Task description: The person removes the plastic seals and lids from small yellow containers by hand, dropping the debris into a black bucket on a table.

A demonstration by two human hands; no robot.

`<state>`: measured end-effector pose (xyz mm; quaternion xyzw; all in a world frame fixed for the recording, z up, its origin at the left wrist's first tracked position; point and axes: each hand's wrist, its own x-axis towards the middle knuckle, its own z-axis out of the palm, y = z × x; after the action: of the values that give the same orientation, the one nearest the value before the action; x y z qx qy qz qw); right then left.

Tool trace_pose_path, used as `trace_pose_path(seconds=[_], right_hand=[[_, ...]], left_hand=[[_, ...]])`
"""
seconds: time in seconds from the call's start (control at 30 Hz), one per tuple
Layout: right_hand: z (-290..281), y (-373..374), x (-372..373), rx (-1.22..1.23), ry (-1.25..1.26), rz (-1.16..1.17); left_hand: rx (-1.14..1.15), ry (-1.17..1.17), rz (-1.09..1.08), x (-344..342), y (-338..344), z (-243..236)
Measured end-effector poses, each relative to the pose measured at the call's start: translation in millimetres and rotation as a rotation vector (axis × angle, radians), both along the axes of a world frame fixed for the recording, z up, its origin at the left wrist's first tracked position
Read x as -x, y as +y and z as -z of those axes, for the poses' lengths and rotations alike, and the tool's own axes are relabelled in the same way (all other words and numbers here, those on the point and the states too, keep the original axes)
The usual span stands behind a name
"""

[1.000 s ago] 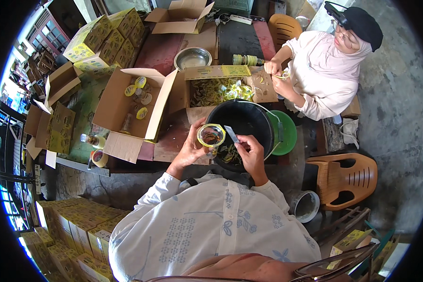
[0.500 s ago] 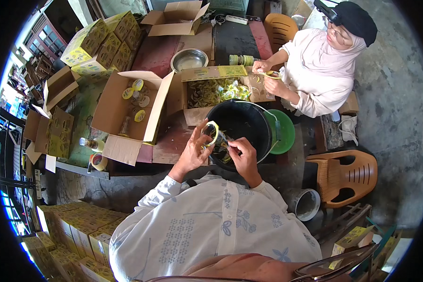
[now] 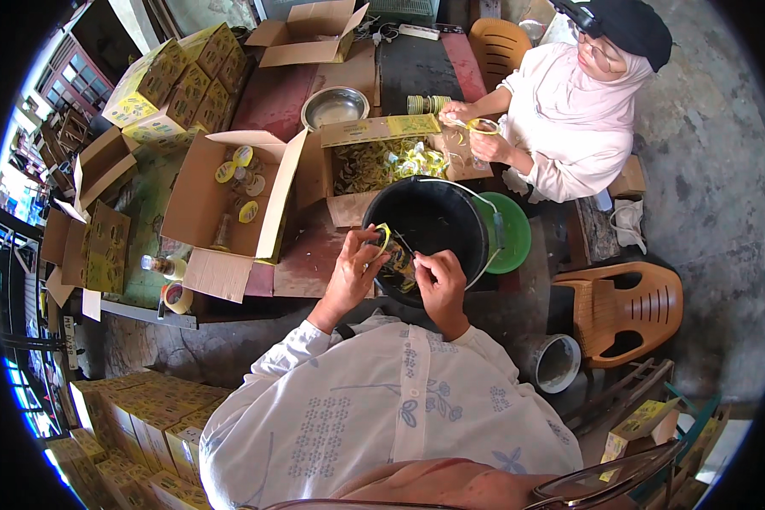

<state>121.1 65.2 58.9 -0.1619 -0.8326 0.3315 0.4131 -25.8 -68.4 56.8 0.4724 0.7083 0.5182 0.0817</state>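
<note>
Since the first frame, the cup [image 3: 394, 258] has turned from mouth-on to nearly edge-on, above the black bucket [image 3: 433, 208] by the table's [image 3: 263, 106] near edge. Our left hand [image 3: 353, 270] pinches it near the rim; our right hand [image 3: 441, 283] pinches the knife [image 3: 406, 246]. Contact unclear. We advise short strokes, angled clear of the left grip.

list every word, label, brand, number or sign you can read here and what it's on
Wording and brands are not copied out here; this is where print shows:
Upper-left cartons: dark print on yellow.
Lower-left cartons: print, mostly too small to read.
Lids in the open box: too small to read.
Plate, far left: pale, sideways characters.
Cup in the left hand: none readable.
</note>
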Motion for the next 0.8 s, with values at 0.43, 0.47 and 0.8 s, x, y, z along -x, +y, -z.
trace_pose_path(seconds=[0.43, 0.47, 0.8], right_hand=[[4.7, -3.8, -0.9, -0.178, -0.042, 0.063], [7.2, -2.5, -0.4, -0.165, -0.041, 0.072], [9.8, 17.1, -7.7, 0.133, -0.022, 0.087]], left_hand=[[0.001, 0.046, 0.013, -16.2, 10.4, -5.0], [0.017, 0.022, 0.026, -16.9, 11.0, -5.8], [0.008, 0.067, 0.046, -18.7, 11.4, 2.5]])
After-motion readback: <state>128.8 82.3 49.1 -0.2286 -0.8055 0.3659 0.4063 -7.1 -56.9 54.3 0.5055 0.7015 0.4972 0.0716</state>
